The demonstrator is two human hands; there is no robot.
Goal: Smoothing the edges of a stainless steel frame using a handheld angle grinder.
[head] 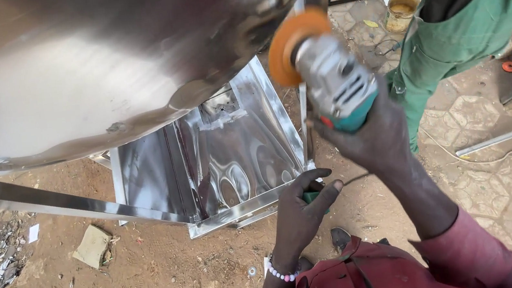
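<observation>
- The right hand (378, 139) is wrapped around the head of an angle grinder (334, 82), whose orange flap disc (292, 42) stands at the edge of a large polished stainless-steel vessel (97, 66) that fills the top of the view
- The left hand (300, 213) is closed around the grinder's green rear handle, most of it hidden under the fingers
- Below the vessel stands a shiny sheet-metal box frame (207, 169) on the sandy ground (155, 273)
- To work this well, I judge the disc should meet the edge at a shallow angle with light, even pressure; both hands firm, the cable kept away from the disc
- Whether the disc touches the steel or spins cannot be told; the vessel is blurred and cut off at the top
- Another person in green overalls (462, 21) stands near, only partly in view; a paint tin (402, 10) sits beyond
</observation>
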